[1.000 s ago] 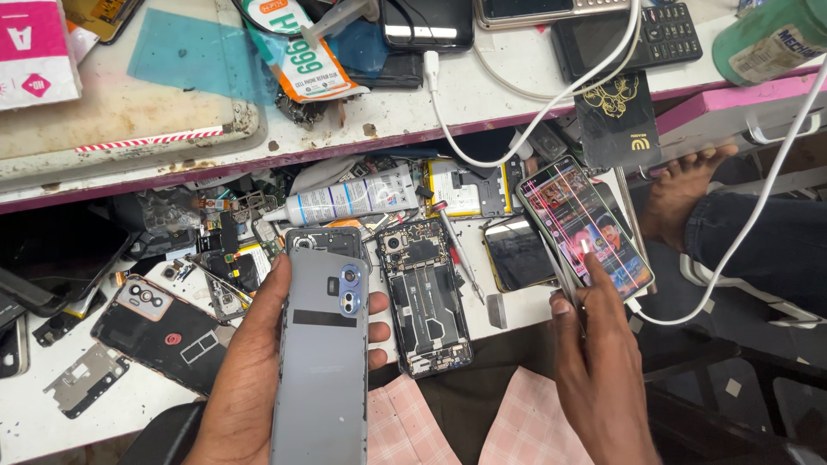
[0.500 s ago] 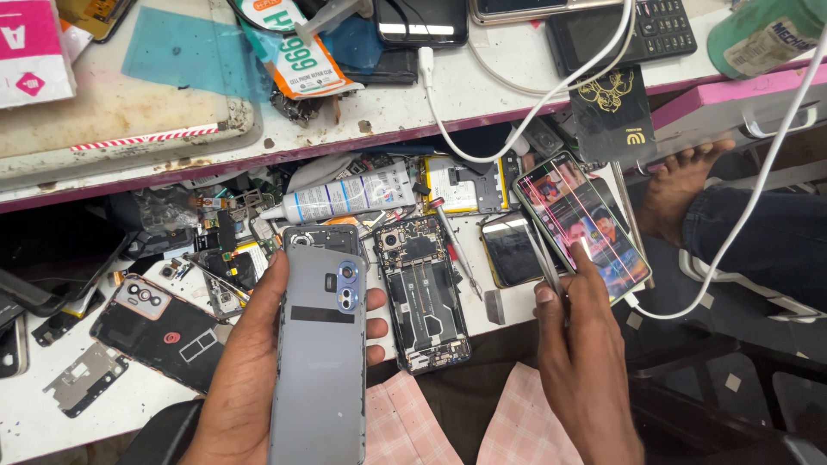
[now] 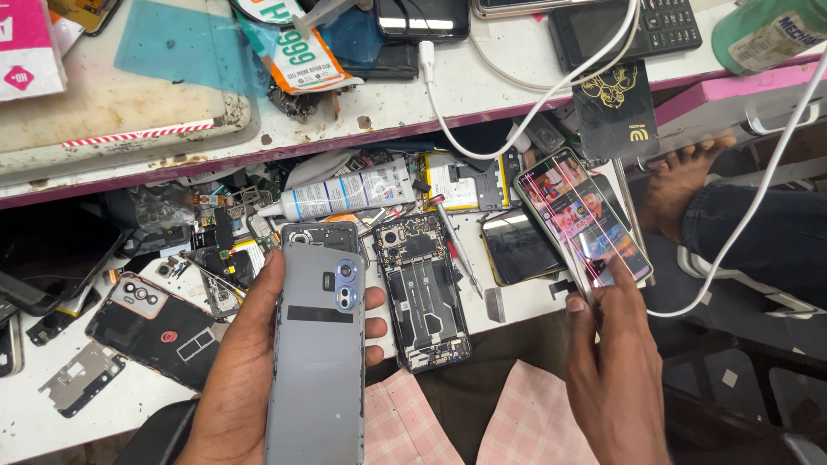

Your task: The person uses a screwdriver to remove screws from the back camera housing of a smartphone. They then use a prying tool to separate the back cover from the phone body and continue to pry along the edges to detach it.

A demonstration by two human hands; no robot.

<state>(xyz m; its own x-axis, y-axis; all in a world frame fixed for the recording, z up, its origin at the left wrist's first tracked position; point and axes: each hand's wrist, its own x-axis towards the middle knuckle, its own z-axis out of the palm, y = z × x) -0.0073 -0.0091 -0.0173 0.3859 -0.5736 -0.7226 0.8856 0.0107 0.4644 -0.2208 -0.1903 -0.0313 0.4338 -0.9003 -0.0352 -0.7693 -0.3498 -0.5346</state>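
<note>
- Grey phone back cover (image 3: 317, 353) lies in the left hand (image 3: 245, 379), fingers curled around both long edges, just left of the opened phone body (image 3: 424, 291).
- Right hand (image 3: 613, 370) grips the lit cracked-screen phone (image 3: 582, 217), right of that body.
- Glue tube (image 3: 345, 191) and screwdriver (image 3: 452, 237) crowd the worktop edge above.

A cluttered white workbench (image 3: 517, 86) with a pink-edged upper shelf (image 3: 732, 86) (evenly lit) fills the view.
</note>
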